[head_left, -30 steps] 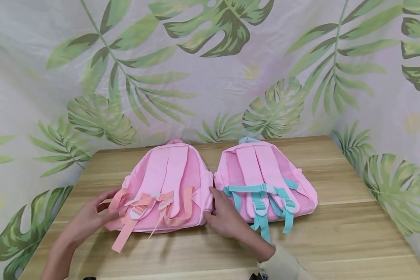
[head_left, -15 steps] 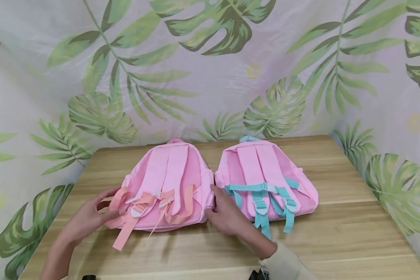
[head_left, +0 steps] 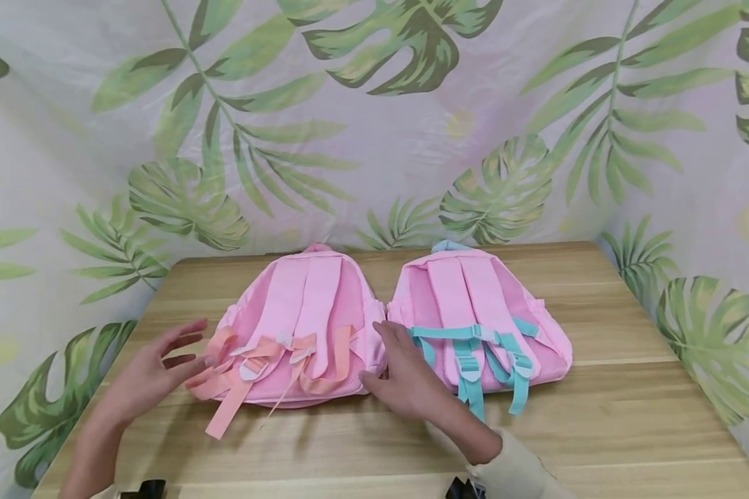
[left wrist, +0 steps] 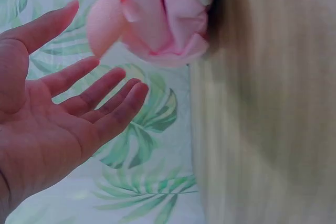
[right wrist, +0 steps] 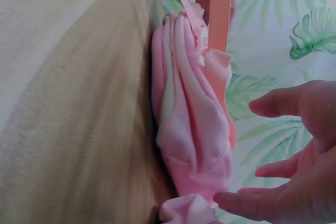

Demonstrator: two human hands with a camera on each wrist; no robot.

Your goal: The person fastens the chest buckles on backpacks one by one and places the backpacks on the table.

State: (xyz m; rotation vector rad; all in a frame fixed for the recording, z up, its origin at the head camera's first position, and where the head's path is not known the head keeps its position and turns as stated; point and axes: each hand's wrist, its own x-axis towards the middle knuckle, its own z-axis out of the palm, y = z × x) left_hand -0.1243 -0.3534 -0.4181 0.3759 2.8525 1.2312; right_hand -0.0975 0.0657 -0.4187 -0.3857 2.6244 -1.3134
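Observation:
Two pink backpacks lie side by side with their shoulder straps facing up. The left backpack [head_left: 315,298] has peach webbing straps [head_left: 231,409] and white buckles; the right backpack [head_left: 468,291] carries teal straps [head_left: 471,388]. Beside the left backpack's outer side, my left hand [head_left: 146,381] hovers with fingers spread, and the left wrist view shows a gap between it and the pink fabric [left wrist: 168,19]. My right hand [head_left: 408,381] is at the seam between both bags. Its fingers are extended around the left backpack's side [right wrist: 194,140], holding nothing, with one fingertip right at the fabric.
Both bags lie on a wooden table [head_left: 624,430], with its back edge just behind their top handles. A leaf-print cloth [head_left: 399,152] hangs behind and at the sides. Small black objects [head_left: 465,488] show at the bottom edge, near the wrists.
My left hand has let go of the left backpack's side and drawn away to the left, fingers opening. The right hand has loosened at the other side. The bags stay in place.

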